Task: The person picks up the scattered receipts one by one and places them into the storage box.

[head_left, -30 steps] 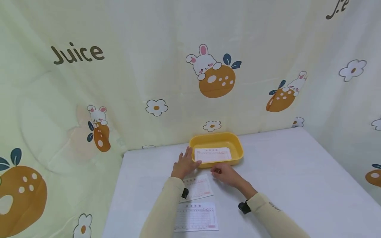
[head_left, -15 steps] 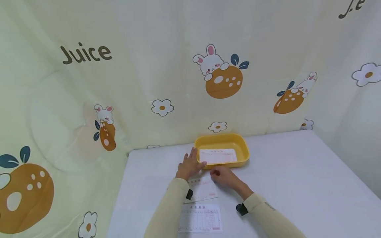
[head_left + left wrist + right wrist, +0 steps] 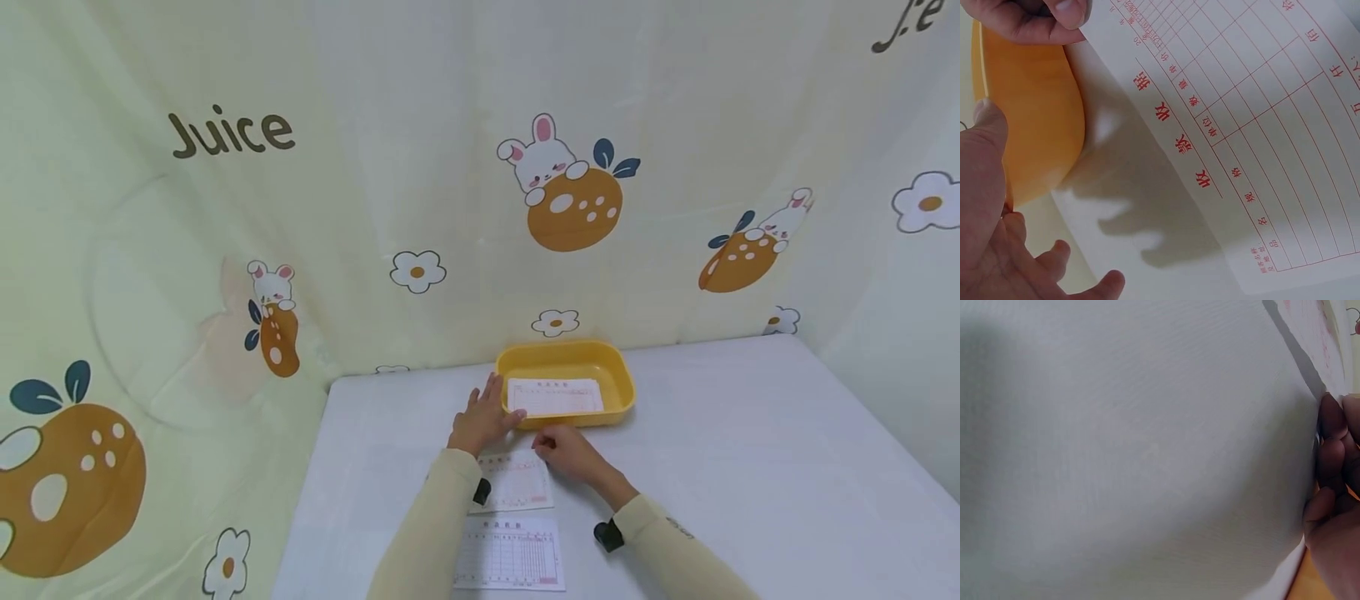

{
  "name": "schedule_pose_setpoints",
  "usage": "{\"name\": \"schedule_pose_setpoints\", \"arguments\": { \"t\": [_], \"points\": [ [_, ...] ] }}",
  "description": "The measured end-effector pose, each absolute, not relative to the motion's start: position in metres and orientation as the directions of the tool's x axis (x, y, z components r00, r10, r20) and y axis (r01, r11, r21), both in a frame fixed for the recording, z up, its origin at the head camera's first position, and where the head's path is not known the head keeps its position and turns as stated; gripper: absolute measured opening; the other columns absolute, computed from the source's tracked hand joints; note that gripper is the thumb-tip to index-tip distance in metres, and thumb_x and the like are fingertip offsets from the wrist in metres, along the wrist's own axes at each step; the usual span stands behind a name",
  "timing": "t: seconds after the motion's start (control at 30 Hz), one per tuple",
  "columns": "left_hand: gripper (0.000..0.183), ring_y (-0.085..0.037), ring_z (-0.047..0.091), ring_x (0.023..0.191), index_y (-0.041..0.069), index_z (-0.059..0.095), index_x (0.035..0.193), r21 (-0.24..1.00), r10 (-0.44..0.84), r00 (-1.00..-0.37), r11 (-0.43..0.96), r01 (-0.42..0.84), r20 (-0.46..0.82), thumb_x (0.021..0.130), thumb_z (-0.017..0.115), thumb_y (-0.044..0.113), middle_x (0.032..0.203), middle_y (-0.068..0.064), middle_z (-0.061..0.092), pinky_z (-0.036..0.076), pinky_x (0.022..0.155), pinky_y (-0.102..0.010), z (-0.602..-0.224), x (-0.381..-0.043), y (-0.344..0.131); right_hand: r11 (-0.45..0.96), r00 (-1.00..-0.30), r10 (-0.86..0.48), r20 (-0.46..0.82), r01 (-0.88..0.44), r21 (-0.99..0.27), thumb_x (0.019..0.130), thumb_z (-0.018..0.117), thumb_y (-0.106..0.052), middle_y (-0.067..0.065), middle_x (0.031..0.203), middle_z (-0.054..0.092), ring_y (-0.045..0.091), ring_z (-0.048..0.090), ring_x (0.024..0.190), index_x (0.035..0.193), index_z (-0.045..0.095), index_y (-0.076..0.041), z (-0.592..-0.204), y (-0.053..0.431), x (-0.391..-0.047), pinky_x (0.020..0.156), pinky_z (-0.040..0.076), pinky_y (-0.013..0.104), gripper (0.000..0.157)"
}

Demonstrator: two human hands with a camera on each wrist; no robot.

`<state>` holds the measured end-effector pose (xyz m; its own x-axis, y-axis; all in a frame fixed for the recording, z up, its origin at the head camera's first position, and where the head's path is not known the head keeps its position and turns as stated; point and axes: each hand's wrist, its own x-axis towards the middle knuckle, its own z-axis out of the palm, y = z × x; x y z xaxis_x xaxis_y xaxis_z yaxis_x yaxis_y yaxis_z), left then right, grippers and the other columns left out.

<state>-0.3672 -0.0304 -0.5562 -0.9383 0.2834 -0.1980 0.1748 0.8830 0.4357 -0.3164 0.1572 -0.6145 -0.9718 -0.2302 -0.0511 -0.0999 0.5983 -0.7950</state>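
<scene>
My left hand (image 3: 483, 423) lies spread at the near left corner of a yellow tray (image 3: 562, 363). In the left wrist view, its thumb (image 3: 990, 124) rests over the tray's rim while the other fingers spread apart below. My right hand (image 3: 570, 454), just in front of the tray, pinches the upper right corner of a printed receipt form (image 3: 517, 485) on the table. Red print and ruled lines cover this form; my left sleeve hides part of its left side. In the right wrist view, curled fingertips (image 3: 1331, 456) show at the right edge.
Another receipt form (image 3: 555, 397) lies inside the tray. Closer to me is a further receipt form (image 3: 513, 554), partly behind my left sleeve. A white cloth (image 3: 720, 450) covers the table, and a printed curtain (image 3: 465, 208) hangs right behind it.
The head view has shifted, so everything sits slightly further right. My right hand has come to the receipt form's corner, and the form lies a little straighter. My left hand stays at the tray.
</scene>
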Motion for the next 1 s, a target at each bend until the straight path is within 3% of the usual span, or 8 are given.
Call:
{"name": "schedule_pose_setpoints", "arguments": {
  "t": [1.0],
  "points": [
    [0.087,-0.04,0.023,0.16,0.015,0.021,0.173,0.459,0.29,-0.935,0.872,0.171,-0.203,0.107,0.061,0.054,0.179,-0.001,0.016,0.036,0.116,-0.071,-0.553,-0.367,-0.03,0.569,-0.981,-0.188,-0.043,-0.073,-0.819,0.103,0.068,0.002,0.0,0.085,0.063,0.018,0.056,0.082,0.097,0.074,-0.004,-0.611,0.176,-0.306,0.074,0.051,0.031,0.011]
  ]
}}
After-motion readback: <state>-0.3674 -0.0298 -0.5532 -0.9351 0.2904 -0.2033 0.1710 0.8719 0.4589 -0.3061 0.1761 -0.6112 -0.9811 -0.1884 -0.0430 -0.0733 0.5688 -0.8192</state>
